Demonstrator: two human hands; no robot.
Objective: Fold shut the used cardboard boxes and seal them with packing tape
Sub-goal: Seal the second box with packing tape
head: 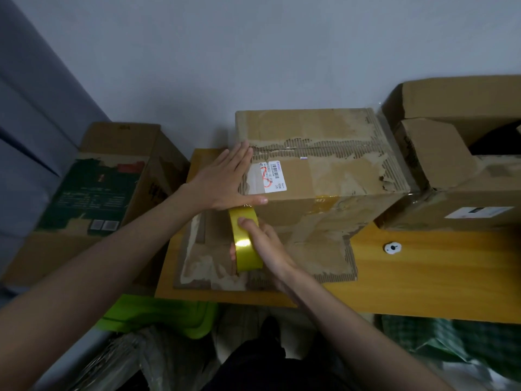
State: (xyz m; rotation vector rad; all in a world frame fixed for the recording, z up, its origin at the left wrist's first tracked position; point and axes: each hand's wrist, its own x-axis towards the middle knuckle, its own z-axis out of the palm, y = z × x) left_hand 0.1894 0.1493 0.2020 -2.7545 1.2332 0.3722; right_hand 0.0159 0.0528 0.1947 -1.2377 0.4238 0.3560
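Note:
A worn cardboard box point(324, 153) with folded top flaps and a white shipping label point(267, 176) stands on the wooden table point(423, 277). My left hand point(225, 182) lies flat with straight fingers on the box's top left corner, thumb along the front edge. My right hand point(265, 246) grips a yellow roll of packing tape point(246, 238) held upright against the box's front face, just below my left thumb. A torn lower flap point(318, 258) lies flat on the table under the roll.
An open cardboard box point(465, 153) stands to the right, touching the worn one. A green-printed box point(107, 187) sits lower at the left. A small white disc point(392, 247) lies on the table. Green plastic point(158, 314) and bags are below the table edge.

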